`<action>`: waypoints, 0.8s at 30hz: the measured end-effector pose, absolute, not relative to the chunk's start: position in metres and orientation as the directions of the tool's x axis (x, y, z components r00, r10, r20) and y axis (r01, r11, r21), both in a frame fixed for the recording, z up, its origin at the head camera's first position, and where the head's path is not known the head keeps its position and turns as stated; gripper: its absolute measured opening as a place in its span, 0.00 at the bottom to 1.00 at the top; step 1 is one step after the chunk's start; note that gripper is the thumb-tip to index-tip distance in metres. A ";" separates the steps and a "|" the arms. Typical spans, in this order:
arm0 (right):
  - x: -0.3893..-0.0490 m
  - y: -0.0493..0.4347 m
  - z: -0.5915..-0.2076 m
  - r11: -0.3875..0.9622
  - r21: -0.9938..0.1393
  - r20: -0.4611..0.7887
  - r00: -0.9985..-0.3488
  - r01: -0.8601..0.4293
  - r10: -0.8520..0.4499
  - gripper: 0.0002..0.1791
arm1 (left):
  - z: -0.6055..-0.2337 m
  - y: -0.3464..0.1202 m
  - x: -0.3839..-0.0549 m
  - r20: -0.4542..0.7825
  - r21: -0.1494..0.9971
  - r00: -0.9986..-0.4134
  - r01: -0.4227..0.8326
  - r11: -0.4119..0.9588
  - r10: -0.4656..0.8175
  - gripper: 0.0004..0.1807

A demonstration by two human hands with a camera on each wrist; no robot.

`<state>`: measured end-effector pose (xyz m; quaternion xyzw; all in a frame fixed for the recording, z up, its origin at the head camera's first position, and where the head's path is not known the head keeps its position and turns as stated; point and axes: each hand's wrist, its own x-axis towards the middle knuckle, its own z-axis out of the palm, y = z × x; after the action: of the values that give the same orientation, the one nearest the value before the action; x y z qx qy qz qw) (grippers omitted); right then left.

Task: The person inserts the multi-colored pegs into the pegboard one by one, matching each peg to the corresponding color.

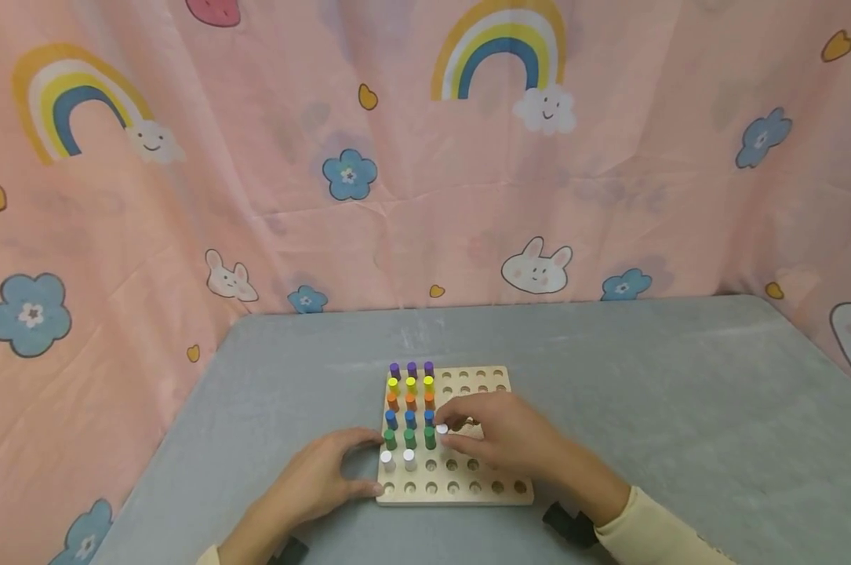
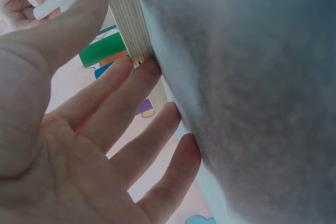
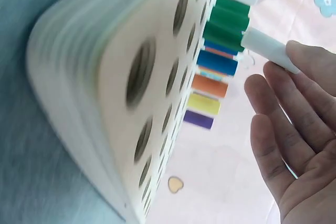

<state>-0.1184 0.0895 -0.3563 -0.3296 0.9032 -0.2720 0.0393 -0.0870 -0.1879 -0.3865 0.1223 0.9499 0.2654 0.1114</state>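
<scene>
A wooden pegboard [image 1: 456,497] with rows of round holes lies on the table. Purple [image 1: 412,368], yellow [image 1: 411,385], orange [image 1: 410,402], blue [image 1: 410,420] and green pegs [image 1: 409,438] stand three to a row in its left part. Two white pegs [image 1: 409,460] stand in the row nearest these. My right hand [image 1: 513,433] pinches another white peg [image 3: 266,48] between thumb and fingertips, above the board beside the green row. With fairly straight fingers, my left hand [image 1: 319,477] touches the board's left edge, its thumb near the front corner.
The grey tabletop [image 1: 651,392] extends around the board. Behind it hangs a pink curtain [image 1: 411,235] printed with rainbows, flowers and rabbits. Dark wrist-camera parts [image 1: 569,526] show beneath the right wrist. The board's nearest row holds bare holes [image 1: 431,488].
</scene>
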 end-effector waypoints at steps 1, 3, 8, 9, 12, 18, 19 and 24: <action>-0.118 0.087 -0.357 0.637 -0.515 0.095 -0.777 -0.574 -0.622 0.11 | -0.386 -0.188 -0.087 -0.146 0.532 -0.945 0.176 0.828 0.294 0.31; -0.117 0.083 -0.358 0.634 -0.517 0.076 -0.769 -0.575 -0.635 0.11 | -0.386 -0.188 -0.087 -0.144 0.533 -0.944 0.180 0.827 0.298 0.31; -0.117 0.078 -0.362 0.632 -0.513 0.049 -0.755 -0.581 -0.654 0.09 | -0.387 -0.189 -0.087 -0.133 0.535 -0.946 0.183 0.825 0.297 0.31; -0.117 0.077 -0.362 0.633 -0.508 0.048 -0.752 -0.585 -0.657 0.09 | -0.387 -0.189 -0.087 -0.132 0.536 -0.946 0.183 0.824 0.296 0.31; -0.118 0.076 -0.364 0.631 -0.503 0.042 -0.746 -0.590 -0.665 0.09 | -0.387 -0.189 -0.087 -0.128 0.537 -0.946 0.185 0.823 0.296 0.31; -0.117 0.075 -0.366 0.613 -0.525 0.040 -0.736 -0.591 -0.676 0.09 | -0.387 -0.187 -0.087 -0.131 0.537 -0.945 0.185 0.823 0.299 0.31; -0.117 0.074 -0.366 0.609 -0.525 0.041 -0.733 -0.594 -0.679 0.09 | -0.386 -0.187 -0.087 -0.135 0.537 -0.945 0.182 0.824 0.297 0.31; -0.114 0.072 -0.370 0.613 -0.483 0.036 -0.714 -0.625 -0.699 0.08 | -0.385 -0.187 -0.087 -0.158 0.537 -0.945 0.163 0.828 0.288 0.31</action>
<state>-0.1142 0.0723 -0.3697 -0.3700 0.8948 -0.2374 0.0780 -0.0870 -0.1870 -0.3849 0.1189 0.9488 0.2683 0.1167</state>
